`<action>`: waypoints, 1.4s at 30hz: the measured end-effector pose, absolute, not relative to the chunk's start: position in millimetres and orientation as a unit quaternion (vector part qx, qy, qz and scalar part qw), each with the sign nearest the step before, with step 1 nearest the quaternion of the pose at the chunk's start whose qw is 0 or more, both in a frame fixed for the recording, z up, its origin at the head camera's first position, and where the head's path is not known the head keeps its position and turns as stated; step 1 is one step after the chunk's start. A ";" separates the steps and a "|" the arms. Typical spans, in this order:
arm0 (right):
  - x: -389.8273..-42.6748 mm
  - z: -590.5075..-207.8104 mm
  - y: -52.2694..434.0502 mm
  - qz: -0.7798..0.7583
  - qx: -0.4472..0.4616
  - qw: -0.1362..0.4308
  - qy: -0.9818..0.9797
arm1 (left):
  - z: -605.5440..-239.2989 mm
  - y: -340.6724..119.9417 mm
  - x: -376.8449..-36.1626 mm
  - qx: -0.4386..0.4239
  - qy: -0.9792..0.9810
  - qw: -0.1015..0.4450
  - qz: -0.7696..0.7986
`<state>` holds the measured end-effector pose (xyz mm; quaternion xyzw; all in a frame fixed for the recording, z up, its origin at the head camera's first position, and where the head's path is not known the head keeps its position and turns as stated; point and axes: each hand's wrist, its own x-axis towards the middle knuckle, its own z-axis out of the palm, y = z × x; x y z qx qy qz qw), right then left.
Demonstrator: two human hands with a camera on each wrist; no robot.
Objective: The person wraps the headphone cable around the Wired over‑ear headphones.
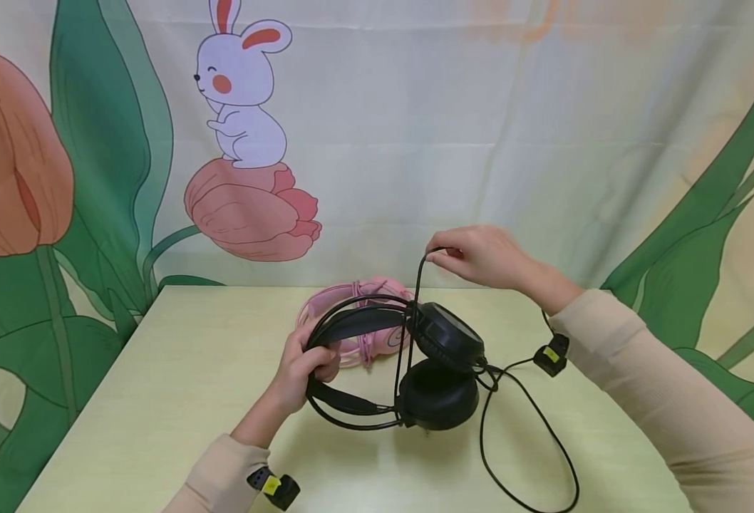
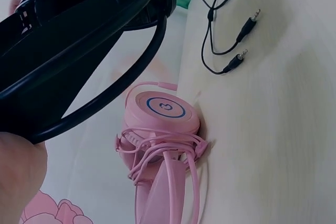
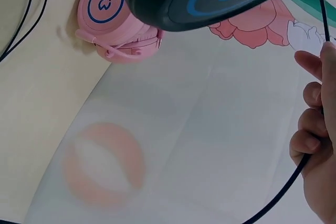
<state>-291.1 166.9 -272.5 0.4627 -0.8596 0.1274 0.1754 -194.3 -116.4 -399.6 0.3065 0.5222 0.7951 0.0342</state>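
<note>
Backdrop [image 1: 479, 142]: a printed cloth fills the upper part of the head view, with a white rabbit [image 1: 242, 92] on a pink tulip at upper left and green leaves at both edges.

Counter [image 1: 159, 399]: pale yellow-green, filling the lower half of the head view; everything I handle is over its middle.

Black headphones [image 1: 441, 370]: just below the centre of the head view. They are glossy black, with a thin double wire band arching to the left and two round, padded ear cups stacked on the right. The right wrist view shows a blue ring and mark on the outer face of one cup.

Black cable [image 1: 531, 442]: it runs from the cups up to my right hand, and another stretch loops across the counter toward the lower right. The left wrist view shows two small jack plugs [image 2: 241, 43] lying on the counter at upper right.

Pink headphones [image 1: 358, 313]: behind the black pair, resting on the counter near the backdrop, their pink cord wound about them.

Left hand [image 1: 303, 370]: left of centre, fingers curled round the black band, gripping it.

Right hand [image 1: 479, 256]: above and right of centre, fingertips pinching the black cable and holding it raised above the cups.
</note>
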 end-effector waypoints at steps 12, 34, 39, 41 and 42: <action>-298.5 -281.7 164.4 0.158 0.447 0.091 -0.876 | -400.5 -116.3 -196.3 0.342 0.468 0.085 0.811; -304.7 -329.5 152.7 0.260 0.435 -0.018 -0.862 | -398.1 -117.8 -200.0 0.389 0.294 0.176 0.855; -302.6 -347.8 146.9 0.354 0.447 -0.015 -0.821 | -399.9 -114.9 -200.1 0.389 0.238 0.194 0.869; -292.2 -346.0 144.0 0.445 0.491 -0.054 -0.746 | -400.7 -113.0 -199.2 0.386 0.221 0.201 0.873; -287.8 -351.5 147.6 0.485 0.497 -0.081 -0.715 | -401.0 -111.9 -198.8 0.382 0.213 0.204 0.876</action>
